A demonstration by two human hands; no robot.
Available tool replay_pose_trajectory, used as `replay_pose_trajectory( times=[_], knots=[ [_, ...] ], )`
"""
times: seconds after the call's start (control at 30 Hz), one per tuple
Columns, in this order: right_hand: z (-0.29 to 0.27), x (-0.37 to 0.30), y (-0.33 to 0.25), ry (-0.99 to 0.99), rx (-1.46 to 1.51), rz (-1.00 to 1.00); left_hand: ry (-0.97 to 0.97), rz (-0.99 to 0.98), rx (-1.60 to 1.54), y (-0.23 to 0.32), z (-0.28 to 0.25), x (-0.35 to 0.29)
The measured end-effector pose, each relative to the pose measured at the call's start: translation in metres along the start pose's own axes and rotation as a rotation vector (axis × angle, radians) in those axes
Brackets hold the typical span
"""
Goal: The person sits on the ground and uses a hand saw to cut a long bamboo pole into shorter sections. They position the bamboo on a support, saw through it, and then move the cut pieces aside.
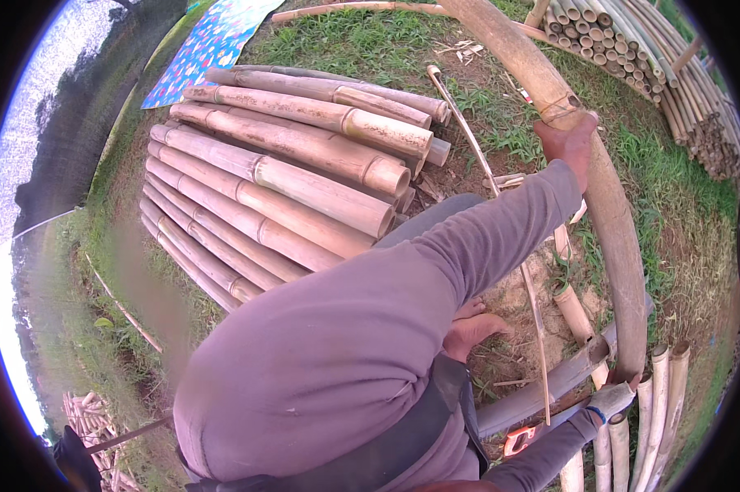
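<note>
A long, thick bamboo pole (612,221) slants down the right side of the view. My left hand (568,146), bare, is closed around its upper part, just below a node. At the pole's lower end, my right hand (612,399) wears a pale glove and grips it with the fingertips showing at either side. Beneath that end lies a greyish bamboo length (542,389). Beside my right forearm rests a handsaw with an orange handle (517,441), its blade partly covered. A thin split bamboo strip (505,213) runs between my arms and the pole.
Thick cut bamboo lengths (296,176) lie stacked at the left. Shorter bamboo pieces (653,410) stand or lean at the lower right. Bundled thin poles (616,49) fill the far right corner. A blue patterned sheet (210,53) lies on the grass at the far left.
</note>
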State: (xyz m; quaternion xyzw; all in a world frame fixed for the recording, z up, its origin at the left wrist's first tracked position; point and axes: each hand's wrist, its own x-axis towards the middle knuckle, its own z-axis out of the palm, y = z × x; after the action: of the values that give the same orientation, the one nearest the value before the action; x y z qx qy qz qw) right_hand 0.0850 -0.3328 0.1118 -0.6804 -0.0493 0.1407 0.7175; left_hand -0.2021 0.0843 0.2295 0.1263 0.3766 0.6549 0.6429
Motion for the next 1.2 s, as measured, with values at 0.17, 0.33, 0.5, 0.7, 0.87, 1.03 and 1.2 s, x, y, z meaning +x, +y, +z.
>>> replay_pose_trajectory(
  times=[0.17, 0.33, 0.5, 0.7, 0.87, 1.03, 1.2],
  knots=[
    [0.086, -0.053, -0.016, -0.283, 0.040, 0.023, 0.110, 0.167, -0.103, 0.106, -0.059, 0.055],
    [0.201, -0.135, -0.015, -0.463, -0.180, -0.043, 0.376, 0.256, 0.045, 0.209, -0.182, 0.127],
    [0.294, -0.202, -0.012, -0.821, -0.283, -0.121, 0.639, 0.254, 0.123, 0.299, -0.298, 0.193],
    [0.301, -0.261, 0.003, -0.977, -0.537, -0.572, 0.856, 0.173, 1.233, 0.371, -0.383, 0.203],
    [0.195, -0.208, 0.063, -0.767, -0.791, -0.448, 0.300, 0.100, 2.026, 0.326, -0.414, 0.229],
    [0.029, -0.202, 0.133, -0.456, -1.113, -0.238, 0.223, 0.345, 2.158, 0.260, -0.377, 0.223],
    [-0.091, -0.244, 0.190, -0.045, -1.130, 0.073, -0.656, 0.636, 2.159, 0.143, -0.250, 0.146]
  ],
)
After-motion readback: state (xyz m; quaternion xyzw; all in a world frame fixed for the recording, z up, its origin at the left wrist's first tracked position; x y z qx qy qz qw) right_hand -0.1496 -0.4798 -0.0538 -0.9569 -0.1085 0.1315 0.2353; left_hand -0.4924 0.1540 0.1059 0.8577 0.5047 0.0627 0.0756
